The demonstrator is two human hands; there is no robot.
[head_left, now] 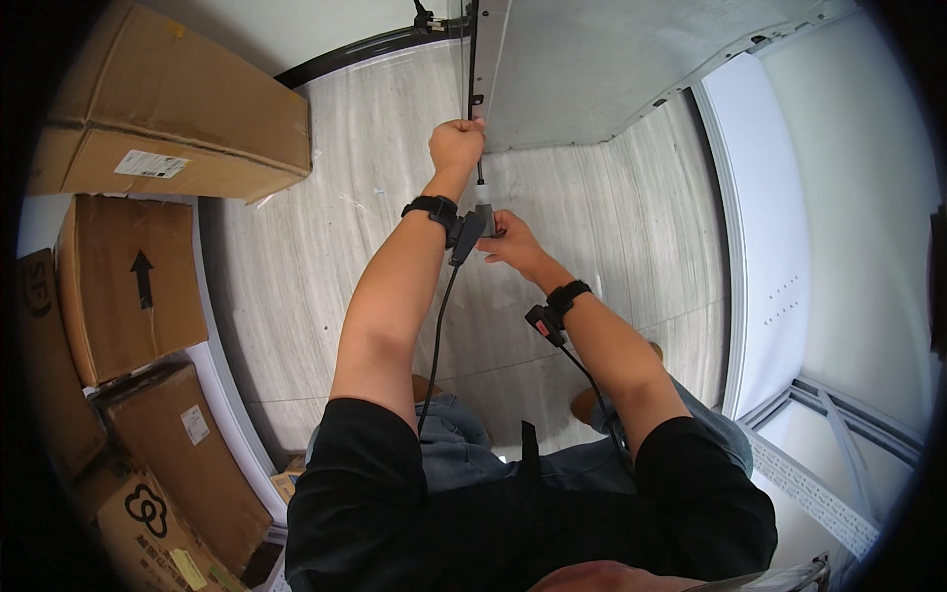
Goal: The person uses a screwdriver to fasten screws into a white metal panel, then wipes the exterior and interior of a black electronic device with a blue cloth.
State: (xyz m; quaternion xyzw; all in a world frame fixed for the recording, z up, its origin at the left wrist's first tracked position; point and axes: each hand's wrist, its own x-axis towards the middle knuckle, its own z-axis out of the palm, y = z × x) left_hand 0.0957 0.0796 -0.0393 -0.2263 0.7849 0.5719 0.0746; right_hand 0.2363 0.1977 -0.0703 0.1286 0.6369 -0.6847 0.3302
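My left hand [457, 146] is closed in a fist at the edge of a large grey metal panel [592, 69]. A thin black line, a cord or a rod [480, 174], passes through that fist and runs down to a grey piece with a white collar [483, 219]. My right hand [515, 249] has its fingers around the lower end of the grey piece. Whether this is a plug or a tool I cannot tell, since the left wrist's black device partly covers it. Both wrists wear black straps with cabled devices.
Cardboard boxes [143, 266] are stacked at the left, one larger box [197, 109] standing far left. A white shelf-like panel [755, 227] and a metal frame [838, 434] line the right side. Pale wood-grain floor [335, 197] lies below. A black plug [426, 20] hangs at the far wall.
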